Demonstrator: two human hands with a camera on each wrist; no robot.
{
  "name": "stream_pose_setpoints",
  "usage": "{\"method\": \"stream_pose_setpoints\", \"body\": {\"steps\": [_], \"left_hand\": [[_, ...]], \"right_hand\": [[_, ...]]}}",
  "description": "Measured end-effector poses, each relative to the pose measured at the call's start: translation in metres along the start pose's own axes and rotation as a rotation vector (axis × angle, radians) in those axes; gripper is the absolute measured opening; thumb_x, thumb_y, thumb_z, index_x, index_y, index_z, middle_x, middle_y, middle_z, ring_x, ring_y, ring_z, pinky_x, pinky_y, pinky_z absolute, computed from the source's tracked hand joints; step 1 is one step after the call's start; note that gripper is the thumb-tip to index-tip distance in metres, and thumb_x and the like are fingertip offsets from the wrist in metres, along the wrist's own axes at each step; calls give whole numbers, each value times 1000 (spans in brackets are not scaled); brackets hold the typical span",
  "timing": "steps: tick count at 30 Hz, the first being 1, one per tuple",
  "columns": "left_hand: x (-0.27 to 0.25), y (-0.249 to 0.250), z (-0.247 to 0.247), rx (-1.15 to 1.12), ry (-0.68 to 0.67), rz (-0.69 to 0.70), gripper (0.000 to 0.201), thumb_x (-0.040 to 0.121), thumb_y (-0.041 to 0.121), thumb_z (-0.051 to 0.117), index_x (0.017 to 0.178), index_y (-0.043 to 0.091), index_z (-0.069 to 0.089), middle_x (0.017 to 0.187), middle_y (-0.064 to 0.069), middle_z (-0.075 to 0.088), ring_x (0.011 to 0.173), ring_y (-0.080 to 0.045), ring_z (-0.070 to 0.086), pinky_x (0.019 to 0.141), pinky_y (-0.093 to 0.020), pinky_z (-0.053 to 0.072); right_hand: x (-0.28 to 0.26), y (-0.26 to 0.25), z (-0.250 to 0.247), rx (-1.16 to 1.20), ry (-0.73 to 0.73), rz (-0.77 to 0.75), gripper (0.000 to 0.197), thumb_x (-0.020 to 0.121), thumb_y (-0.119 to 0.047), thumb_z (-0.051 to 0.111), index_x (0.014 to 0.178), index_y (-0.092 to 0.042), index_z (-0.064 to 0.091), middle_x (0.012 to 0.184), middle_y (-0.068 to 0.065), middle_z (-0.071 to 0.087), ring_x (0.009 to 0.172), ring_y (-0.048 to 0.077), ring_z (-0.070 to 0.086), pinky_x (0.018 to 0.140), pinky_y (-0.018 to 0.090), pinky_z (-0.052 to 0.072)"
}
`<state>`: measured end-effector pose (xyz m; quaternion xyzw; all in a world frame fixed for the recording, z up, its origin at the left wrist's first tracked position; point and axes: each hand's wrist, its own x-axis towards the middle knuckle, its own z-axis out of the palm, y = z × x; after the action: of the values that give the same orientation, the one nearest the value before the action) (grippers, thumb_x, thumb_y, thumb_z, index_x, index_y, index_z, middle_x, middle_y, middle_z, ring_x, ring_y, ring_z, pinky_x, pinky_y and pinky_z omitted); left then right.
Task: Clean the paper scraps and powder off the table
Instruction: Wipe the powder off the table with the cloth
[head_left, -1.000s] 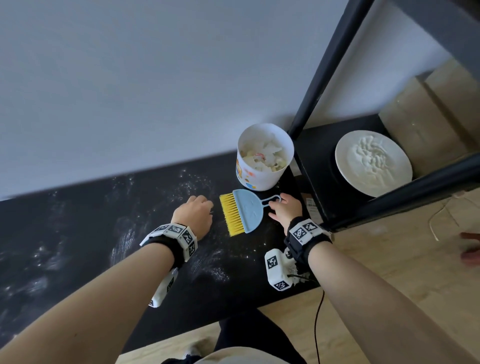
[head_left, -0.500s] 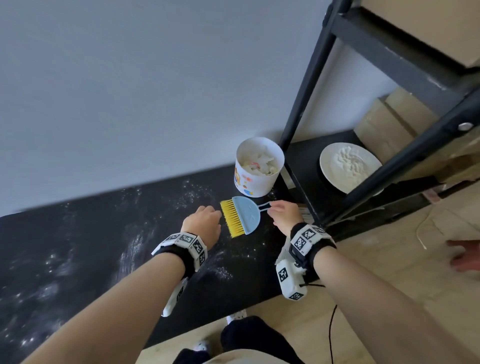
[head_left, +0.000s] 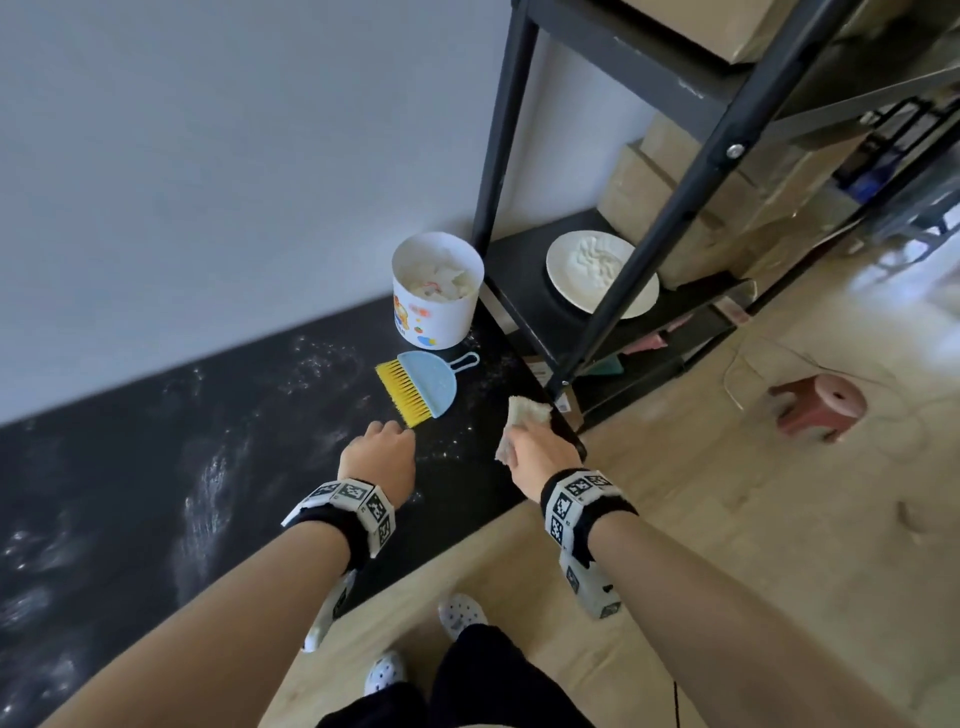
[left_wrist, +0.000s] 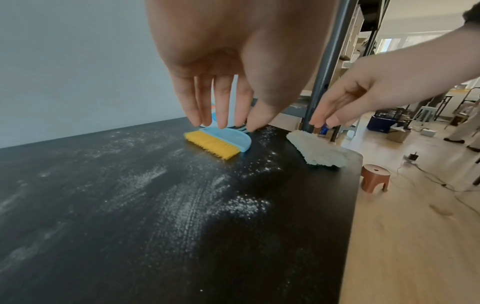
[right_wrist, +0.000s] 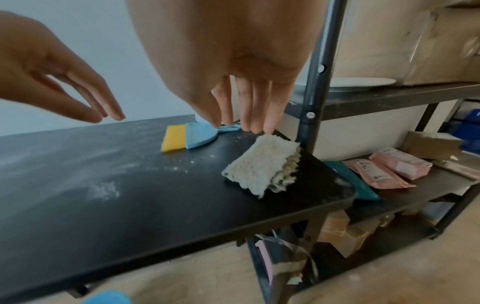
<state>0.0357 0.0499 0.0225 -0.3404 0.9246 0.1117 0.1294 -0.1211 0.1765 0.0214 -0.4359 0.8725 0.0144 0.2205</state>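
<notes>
White powder (head_left: 208, 488) is smeared across the black table (head_left: 457, 483). A blue hand brush (head_left: 426, 384) with yellow bristles lies flat near the white bucket (head_left: 436, 317), which holds paper scraps (head_left: 436, 278). A folded white cloth (right_wrist: 262, 164) lies on the table's right corner. My right hand (right_wrist: 244, 125) hovers just over the cloth's far edge with fingers straight, gripping nothing. My left hand (left_wrist: 223, 121) hangs with straight fingers above the table, just short of the brush's bristles, empty.
A black metal shelf unit (head_left: 670, 218) stands against the table's right end. It carries a white plate of powder (head_left: 602, 275), cardboard boxes (head_left: 649, 192) and pink packs (right_wrist: 389, 170) lower down. A red-brown stool (head_left: 821, 408) stands on the wooden floor.
My right hand has left the brush handle and moved toward me to the table's right corner, where a white cloth now shows. The left hand has stayed close to the bristles.
</notes>
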Motion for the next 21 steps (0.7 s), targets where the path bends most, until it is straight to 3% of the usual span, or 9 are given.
{"method": "stream_pose_setpoints", "body": {"steps": [4,10,12,14,16,21], "left_hand": [[5,15,9,9,6,-10,24,96,21,43,116,15,53,122,-2,53,113,-21,48,86,-31,45],[12,39,27,12,-2,-92,24,96,23,41,116,16,53,122,0,53,114,-20,48,88,-30,44],[13,45,32,-12,-4,-123,25,95,22,42,116,16,54,123,0,52,115,-21,48,89,-30,44],[15,49,36,-21,1,-148,25,94,21,42,116,15,54,123,-1,52,116,-21,48,90,-31,44],[15,51,39,-37,-1,-178,26,94,21,44,117,15,54,125,-1,52,118,-22,47,91,-32,43],[16,54,43,-79,11,-259,31,94,21,43,122,15,55,131,-1,50,122,-22,46,96,-33,40]], "right_hand": [[7,28,11,-86,6,-72,34,94,-20,48,127,-16,49,130,7,46,106,27,54,80,38,50],[36,57,21,-83,-8,-241,57,96,-24,48,146,-11,25,154,7,18,137,23,29,106,36,38],[48,62,23,-127,-47,-330,68,89,-16,59,146,-11,23,156,8,13,141,24,21,112,36,31],[59,65,21,-201,-90,-420,73,86,-4,59,148,-11,21,158,9,8,146,23,10,117,38,21],[68,67,20,-275,-106,-494,68,88,1,53,148,-12,23,158,9,8,146,22,5,119,38,13],[81,69,9,-351,-65,-598,48,92,0,45,139,-8,38,151,9,28,145,21,13,119,37,5]]}}
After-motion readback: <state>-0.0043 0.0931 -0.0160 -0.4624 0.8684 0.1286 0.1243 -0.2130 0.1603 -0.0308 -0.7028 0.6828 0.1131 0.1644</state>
